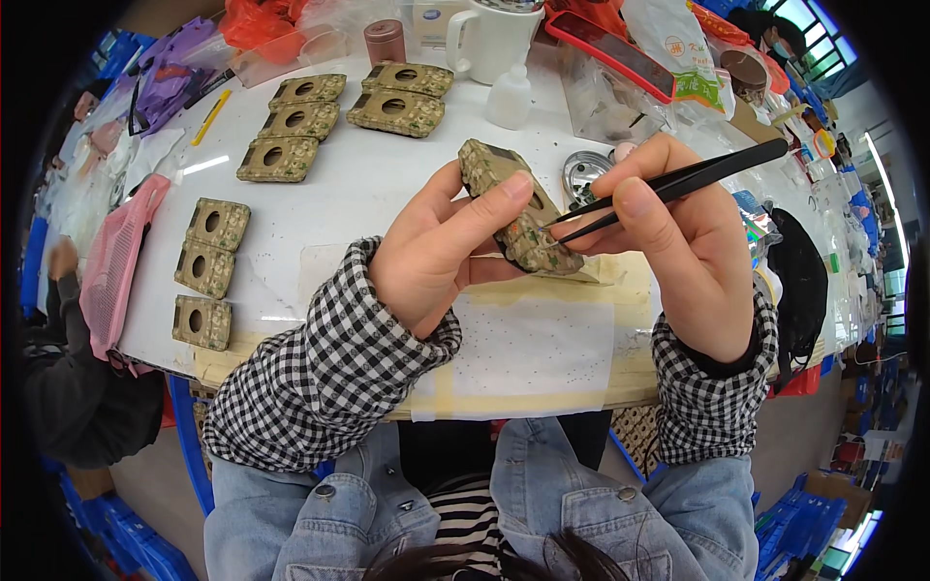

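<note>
Gripped in my left hand [436, 242] is a camouflage-patterned housing [518, 213], tilted above the table, with a round hole and a dark rectangular patch at its upper end. My right hand [688, 242] is closed around black tweezers [707, 172]. Their tips meet or hover just over the housing's lower part; whether they pinch something small I cannot make out. Beneath both hands lies a white paper sheet [523, 358] dotted with tiny dark specks. A small round metal dish [584, 174] with little pieces sits just behind the tweezers.
Several similar housings stand in groups at the left [218, 225] and back [402, 111]. Behind are a white mug [492, 44], a small white bottle [510, 99] and a red-cased phone [612, 56]. A yellow cutter [210, 118] and pink mesh bag [121, 266] lie left, beside another person's dark sleeve [97, 407].
</note>
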### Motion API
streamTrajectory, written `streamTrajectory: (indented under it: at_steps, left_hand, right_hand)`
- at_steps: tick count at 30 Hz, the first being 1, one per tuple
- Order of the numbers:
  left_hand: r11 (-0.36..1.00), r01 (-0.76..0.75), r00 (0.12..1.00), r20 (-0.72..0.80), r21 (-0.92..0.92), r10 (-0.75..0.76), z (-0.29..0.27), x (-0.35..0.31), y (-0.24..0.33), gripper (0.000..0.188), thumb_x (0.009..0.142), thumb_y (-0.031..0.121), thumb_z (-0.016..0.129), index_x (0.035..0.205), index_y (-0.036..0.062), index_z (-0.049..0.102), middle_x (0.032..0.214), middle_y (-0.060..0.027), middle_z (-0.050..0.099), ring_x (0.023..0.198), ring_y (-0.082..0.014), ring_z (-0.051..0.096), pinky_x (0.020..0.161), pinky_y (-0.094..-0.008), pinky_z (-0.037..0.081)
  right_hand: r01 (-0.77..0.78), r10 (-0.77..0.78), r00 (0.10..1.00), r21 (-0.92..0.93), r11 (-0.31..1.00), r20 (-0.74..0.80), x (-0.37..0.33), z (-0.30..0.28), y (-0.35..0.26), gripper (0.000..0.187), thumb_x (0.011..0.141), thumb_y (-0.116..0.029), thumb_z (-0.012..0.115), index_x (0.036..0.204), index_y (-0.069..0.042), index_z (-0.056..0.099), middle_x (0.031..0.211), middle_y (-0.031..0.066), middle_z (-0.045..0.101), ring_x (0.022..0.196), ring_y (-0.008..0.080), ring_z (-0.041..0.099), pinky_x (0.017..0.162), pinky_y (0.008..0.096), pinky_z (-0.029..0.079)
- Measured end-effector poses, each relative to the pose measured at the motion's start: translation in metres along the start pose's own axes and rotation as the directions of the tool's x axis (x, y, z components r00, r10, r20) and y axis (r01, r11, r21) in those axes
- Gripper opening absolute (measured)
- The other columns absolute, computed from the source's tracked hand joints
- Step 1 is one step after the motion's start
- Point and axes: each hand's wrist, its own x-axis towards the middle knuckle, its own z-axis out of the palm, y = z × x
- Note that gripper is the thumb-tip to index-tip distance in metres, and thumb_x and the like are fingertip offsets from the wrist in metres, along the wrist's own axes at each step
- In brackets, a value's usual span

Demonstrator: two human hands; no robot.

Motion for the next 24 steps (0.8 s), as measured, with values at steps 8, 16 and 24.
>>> streamTrajectory:
  at_steps: [8, 16, 24]
  left_hand:
    - [1.0, 0.005, 1.0, -0.005, 0.004, -0.005, -0.0008, 0.0004, 0.0, 0.045, 0.095, 0.033, 0.044, 0.126, 0.0005, 0.038, 0.113, -0.012, 0.055, 0.101, -0.0187, 0.06, 0.086, -0.0338, 0.052]
    - [1.0, 0.005, 1.0, 0.003, -0.001, -0.005, -0.0011, 0.0002, -0.0006, 0.045, 0.095, 0.034, 0.045, 0.125, 0.0011, 0.038, 0.113, -0.0115, 0.055, 0.101, -0.0185, 0.059, 0.086, -0.0339, 0.052]
    - [1.0, 0.012, 1.0, -0.029, 0.014, -0.012, 0.0, -0.0007, 0.0001, 0.048, 0.093, 0.035, 0.048, 0.125, 0.0013, 0.039, 0.113, -0.0106, 0.056, 0.1, -0.0177, 0.06, 0.086, -0.0341, 0.052]
  right_hand:
    - [-0.004, 0.004, 1.0, 0.013, 1.0, 0.002, 0.0002, 0.0001, -0.0003, 0.025, 0.096, -0.023, 0.047, 0.097, 0.002, 0.049, 0.09, 0.0092, 0.059, 0.084, 0.0194, 0.066, 0.074, 0.0265, 0.055]
    - [-0.001, 0.001, 1.0, 0.018, 1.0, 0.005, 0.0001, 0.0002, -0.0002, 0.025, 0.096, -0.022, 0.046, 0.097, 0.003, 0.049, 0.09, 0.0088, 0.058, 0.085, 0.0199, 0.066, 0.074, 0.0272, 0.055]
    - [-0.022, 0.022, 1.0, 0.007, 1.0, 0.013, 0.0004, -0.001, -0.0019, 0.025, 0.096, -0.022, 0.046, 0.098, 0.002, 0.049, 0.09, 0.0106, 0.06, 0.084, 0.0199, 0.066, 0.075, 0.028, 0.055]
